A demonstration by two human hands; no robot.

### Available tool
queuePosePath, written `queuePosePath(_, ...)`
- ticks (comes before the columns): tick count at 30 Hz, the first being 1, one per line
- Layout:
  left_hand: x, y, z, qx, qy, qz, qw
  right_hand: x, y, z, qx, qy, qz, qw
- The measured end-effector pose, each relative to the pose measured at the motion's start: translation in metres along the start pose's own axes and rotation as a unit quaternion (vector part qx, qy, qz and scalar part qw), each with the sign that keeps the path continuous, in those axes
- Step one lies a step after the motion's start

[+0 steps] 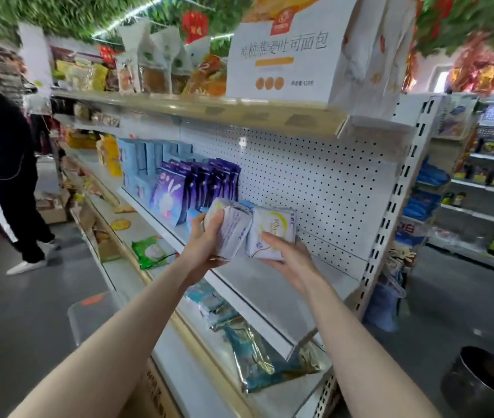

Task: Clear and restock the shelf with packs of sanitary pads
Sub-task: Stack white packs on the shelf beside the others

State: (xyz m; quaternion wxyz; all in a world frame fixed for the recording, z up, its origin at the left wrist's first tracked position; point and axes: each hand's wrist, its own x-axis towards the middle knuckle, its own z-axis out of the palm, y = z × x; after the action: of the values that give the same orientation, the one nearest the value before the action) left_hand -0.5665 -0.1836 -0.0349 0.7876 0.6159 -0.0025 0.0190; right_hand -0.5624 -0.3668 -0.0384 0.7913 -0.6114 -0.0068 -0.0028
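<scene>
Forearms (137,321), white packs (265,233), purple packs (209,182) beside.

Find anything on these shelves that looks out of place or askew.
The green pack lies flat and askew, alone on a lower shelf; the silver-blue packs further down lie heaped, unlike the upright purple packs.

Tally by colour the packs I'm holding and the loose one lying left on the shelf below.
White packs: 2, left pack in left hand, right pack in right hand.
Green pack: 1.
Total: 3.
</scene>
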Motion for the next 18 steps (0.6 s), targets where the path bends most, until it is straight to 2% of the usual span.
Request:
queuePosePath(7,0.061,0.023,-0.077,0.025,-0.003,0.049,0.998,0.046,0.012,0.066,-0.023,0.019,-0.022,0.999)
queuePosePath(13,0.109,0.033,-0.123,0.045,-0.012,0.061,0.997,0.082,0.028,0.114,-0.033,0.100,-0.052,0.993)
queuePosePath(18,0.144,0.031,-0.132,0.053,-0.055,0.061,0.995,0.113,0.031,0.127,-0.058,0.150,-0.063,0.985)
